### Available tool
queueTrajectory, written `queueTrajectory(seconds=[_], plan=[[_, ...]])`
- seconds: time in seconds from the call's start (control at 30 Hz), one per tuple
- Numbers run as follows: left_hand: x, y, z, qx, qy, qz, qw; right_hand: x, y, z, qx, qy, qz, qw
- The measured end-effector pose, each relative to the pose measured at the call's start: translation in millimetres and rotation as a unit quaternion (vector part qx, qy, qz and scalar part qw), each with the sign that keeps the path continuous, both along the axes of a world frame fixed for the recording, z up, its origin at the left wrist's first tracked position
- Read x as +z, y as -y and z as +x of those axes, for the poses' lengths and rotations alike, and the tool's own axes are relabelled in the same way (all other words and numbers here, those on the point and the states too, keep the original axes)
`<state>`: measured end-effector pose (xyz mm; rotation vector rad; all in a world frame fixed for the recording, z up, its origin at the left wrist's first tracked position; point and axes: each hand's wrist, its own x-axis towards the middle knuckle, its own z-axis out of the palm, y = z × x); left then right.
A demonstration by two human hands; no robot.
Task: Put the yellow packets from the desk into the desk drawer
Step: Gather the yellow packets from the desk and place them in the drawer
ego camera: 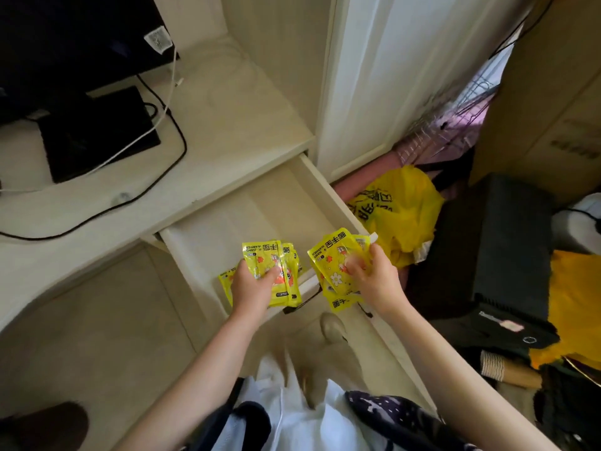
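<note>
The cream desk drawer [260, 203] stands pulled out under the desk top [208, 148]. My left hand [252, 284] grips a small stack of yellow packets [276, 258] above the drawer's front end. Another yellow packet [225, 281] pokes out below that hand; whether it lies in the drawer I cannot tell. My right hand [374, 278] holds a second bunch of yellow packets [335, 265] just past the drawer's front right corner. The drawer floor further in looks bare.
A black monitor [71, 37] on its stand [97, 131] with black and white cables [162, 125] occupies the desk's left. Right of the drawer lie a yellow plastic bag [400, 206], a black case [481, 242] and mixed clutter on the floor.
</note>
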<state>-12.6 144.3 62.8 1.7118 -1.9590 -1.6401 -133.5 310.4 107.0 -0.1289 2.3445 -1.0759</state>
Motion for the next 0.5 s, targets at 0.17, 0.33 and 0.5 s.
queueTrajectory(seconds=[0.17, 0.33, 0.5], plan=[[-29.2, 2.5, -40.1, 0.107, 0.024, 0.036, 0.993, -12.6, 29.5, -64.8, 0.074, 0.002, -0.002, 0.997], [-37.5, 1.7, -74.2, 0.213, 0.057, 0.072, 0.973, -38.8, 63.0, -112.2, 0.162, 0.023, 0.032, 0.986], [-71.6, 12.5, -88.7, 0.247, 0.099, 0.075, 0.961, -78.0, 96.1, -129.6, 0.201, 0.069, 0.045, 0.976]])
